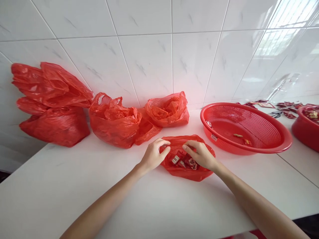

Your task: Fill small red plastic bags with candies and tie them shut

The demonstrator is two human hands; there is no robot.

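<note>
Right now you are holding a small red bag (189,174) at the near middle of the white counter (74,186), with both hands at its mouth. Your left hand (154,155) is pinching the left rim with curled fingers. Your right hand (200,155) is closing on the right rim, near the left hand, with the opening between them. Small wrapped packets (184,162) are showing inside the bag. Just to the right, a red mesh basket (245,127) is sitting with a few small pieces in it. Behind, a large red bag (53,106), a middle red bag (113,122) and a rear red bag (169,109) are resting by the tiled wall (149,49).
</note>
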